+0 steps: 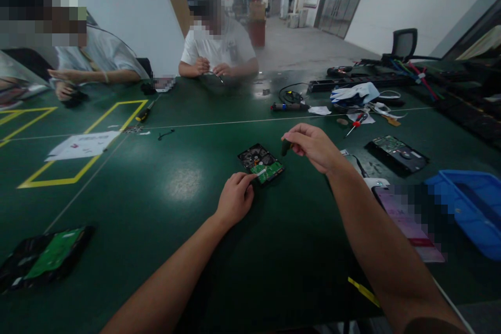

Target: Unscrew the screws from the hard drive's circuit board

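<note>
A hard drive (250,156) lies in front of me with its green circuit board (270,170) facing up. At its near left corner, my left hand (237,195) holds it against the table, index finger stretched onto the board and the other fingers curled. To the right of the drive and a little above the table, my right hand (311,147) pinches a small dark flat piece (286,146) between thumb and fingers. What that piece is, I cannot make out. A gap separates it from the drive.
More hard drives lie at right (399,154) and near left. A blue basket (469,203) and a pink-screened device (415,229) flank my right arm. Screwdrivers, gloves (354,94) and cables lie further back. Several people are across the table.
</note>
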